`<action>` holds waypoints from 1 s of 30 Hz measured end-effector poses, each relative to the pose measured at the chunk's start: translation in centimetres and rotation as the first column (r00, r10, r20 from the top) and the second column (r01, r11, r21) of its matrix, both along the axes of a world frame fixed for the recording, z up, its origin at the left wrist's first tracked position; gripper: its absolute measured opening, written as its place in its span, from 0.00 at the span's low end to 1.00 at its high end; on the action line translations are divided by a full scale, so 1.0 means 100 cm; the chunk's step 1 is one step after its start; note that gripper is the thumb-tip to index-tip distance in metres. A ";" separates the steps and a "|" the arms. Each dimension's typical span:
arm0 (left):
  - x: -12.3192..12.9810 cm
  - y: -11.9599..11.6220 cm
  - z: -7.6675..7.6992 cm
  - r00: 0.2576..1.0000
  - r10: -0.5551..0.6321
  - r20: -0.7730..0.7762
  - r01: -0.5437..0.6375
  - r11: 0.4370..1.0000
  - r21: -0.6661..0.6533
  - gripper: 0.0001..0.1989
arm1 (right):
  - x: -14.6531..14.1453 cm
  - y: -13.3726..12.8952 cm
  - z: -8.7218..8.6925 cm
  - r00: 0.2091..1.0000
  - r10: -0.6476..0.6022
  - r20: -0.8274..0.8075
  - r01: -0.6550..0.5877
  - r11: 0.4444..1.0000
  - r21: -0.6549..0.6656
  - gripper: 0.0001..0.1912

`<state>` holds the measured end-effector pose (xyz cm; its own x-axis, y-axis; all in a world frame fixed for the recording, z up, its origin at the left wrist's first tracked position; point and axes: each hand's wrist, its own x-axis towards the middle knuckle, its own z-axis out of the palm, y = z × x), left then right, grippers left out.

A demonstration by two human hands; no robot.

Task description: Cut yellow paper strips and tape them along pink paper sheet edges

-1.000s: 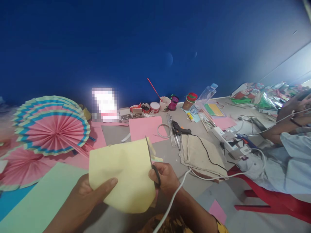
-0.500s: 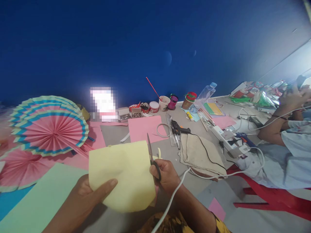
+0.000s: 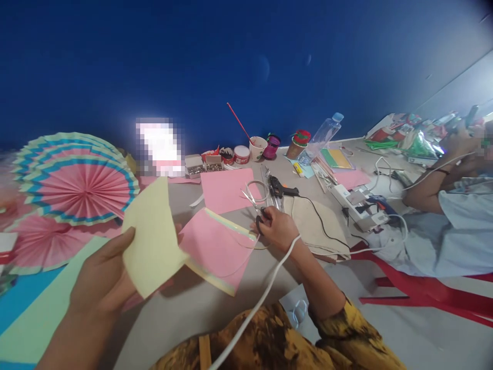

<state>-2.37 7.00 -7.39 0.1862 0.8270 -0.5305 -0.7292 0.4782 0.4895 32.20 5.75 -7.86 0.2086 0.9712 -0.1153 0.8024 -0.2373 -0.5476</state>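
Observation:
My left hand (image 3: 103,272) grips a pale yellow sheet of paper (image 3: 152,236) by its left side, the thumb in front and the other fingers behind. The sheet is tilted up over the table. In my right hand (image 3: 279,228) is a pair of scissors (image 3: 255,204), fingers in the dark handles and blades pointing up and left, apart from the yellow sheet. Between my hands lies a pink paper piece (image 3: 217,244) with yellow strips along two edges. Beyond it sits a plain pink sheet (image 3: 227,190), with a roll of tape or ring (image 3: 257,190) on its right side.
Pleated pink paper fans (image 3: 87,190) stand at the left, above a pale green sheet (image 3: 50,303). A glue gun (image 3: 283,188) and folded cloth (image 3: 319,223) lie to the right. A white cable (image 3: 265,293) crosses my right wrist. A co-worker sits beyond the power strip (image 3: 358,208).
The scissors have come away from the yellow sheet, and my right hand has moved up and right. My left hand has drawn the sheet left and turned it, uncovering the pink piece.

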 end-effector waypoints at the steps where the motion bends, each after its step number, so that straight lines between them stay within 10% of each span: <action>1: 0.000 0.001 -0.001 1.000 0.022 -0.008 -0.022 1.000 0.019 0.36 | 0.000 0.004 0.001 0.997 0.025 0.070 -0.023 0.999 -0.032 0.13; 13: 0.010 -0.001 0.001 0.999 0.006 0.048 -0.011 0.994 0.111 0.38 | -0.022 0.022 0.005 0.910 0.171 0.378 -0.147 0.985 -0.091 0.26; 18: 0.014 -0.003 0.005 1.000 -0.024 -0.008 0.024 0.999 0.046 0.38 | -0.024 0.039 0.004 0.876 0.242 0.417 -0.235 0.970 -0.070 0.14; 30: -0.001 0.008 0.003 0.987 0.163 -0.010 -0.162 0.986 0.044 0.36 | -0.022 0.073 -0.006 0.940 0.302 0.157 -0.292 0.953 -0.085 0.11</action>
